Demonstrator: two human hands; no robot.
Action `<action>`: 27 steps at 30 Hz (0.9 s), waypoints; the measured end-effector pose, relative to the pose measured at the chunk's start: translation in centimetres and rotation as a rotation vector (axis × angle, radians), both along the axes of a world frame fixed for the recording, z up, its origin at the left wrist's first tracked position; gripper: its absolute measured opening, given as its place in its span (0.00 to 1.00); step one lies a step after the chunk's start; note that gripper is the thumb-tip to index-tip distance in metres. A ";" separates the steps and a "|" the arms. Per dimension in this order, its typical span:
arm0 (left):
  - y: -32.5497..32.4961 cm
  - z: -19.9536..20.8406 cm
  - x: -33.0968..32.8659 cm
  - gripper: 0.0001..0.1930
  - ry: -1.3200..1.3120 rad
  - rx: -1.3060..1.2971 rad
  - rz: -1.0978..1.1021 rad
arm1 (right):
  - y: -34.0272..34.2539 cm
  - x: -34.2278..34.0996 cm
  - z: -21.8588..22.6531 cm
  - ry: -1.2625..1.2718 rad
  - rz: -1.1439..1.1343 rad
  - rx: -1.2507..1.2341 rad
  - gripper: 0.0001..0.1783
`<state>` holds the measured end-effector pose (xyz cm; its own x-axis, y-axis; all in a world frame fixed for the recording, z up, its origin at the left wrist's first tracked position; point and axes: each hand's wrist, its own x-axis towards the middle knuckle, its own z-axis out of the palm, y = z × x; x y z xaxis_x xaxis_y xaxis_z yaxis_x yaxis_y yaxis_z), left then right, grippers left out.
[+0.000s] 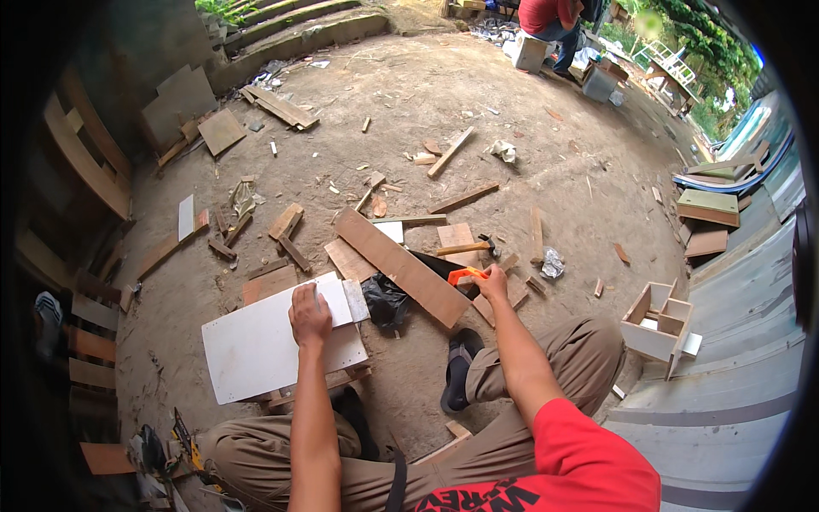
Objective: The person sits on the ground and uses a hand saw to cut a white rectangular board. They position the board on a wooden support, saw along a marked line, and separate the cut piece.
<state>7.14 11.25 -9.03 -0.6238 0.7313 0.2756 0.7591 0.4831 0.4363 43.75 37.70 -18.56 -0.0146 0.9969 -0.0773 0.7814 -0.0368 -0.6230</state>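
Note:
In front of me lies a large white board [247, 358], raised on wood pieces, with a narrower white piece [339, 300] at its far right side. My left hand [309, 316] presses down on the boards, fingers curled; a pale edge shows by the thumb, and the fingertips are partly hidden. My right hand [492, 283] is closed round the orange handle of a handsaw [465, 274]. The saw's dark blade [433, 262] points away to the left, partly behind a long brown plank [401, 264]. A black plastic bag [386, 300] sits between board and plank.
A hammer [465, 249] lies beyond the saw. Wood offcuts [290, 224] are scattered over the dirt ground. At right, a small compartmented wooden box [657, 320] stands near metal sheeting [725, 375]. Tools [183, 439] lie at lower left. Another person [553, 21] sits far back.

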 end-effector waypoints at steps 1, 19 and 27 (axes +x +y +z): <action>0.2 0.0 0.0 0.19 0.005 -0.005 -0.005 | 0.8 0.4 1.0 0.106 0.066 0.029 0.25; 0.5 0.8 -0.5 0.28 0.140 0.090 0.075 | -1.8 -6.3 25.1 1.074 0.011 0.294 0.13; 1.7 9.9 5.0 0.44 -1.511 0.489 -0.230 | -12.8 -14.4 19.6 1.894 -0.296 -0.487 0.18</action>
<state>12.18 12.91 0.87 -0.4224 0.8747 -0.2376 -0.4576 0.0206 0.8889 29.32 24.89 1.08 -0.2581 0.8862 -0.3847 -0.8161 -0.4131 -0.4042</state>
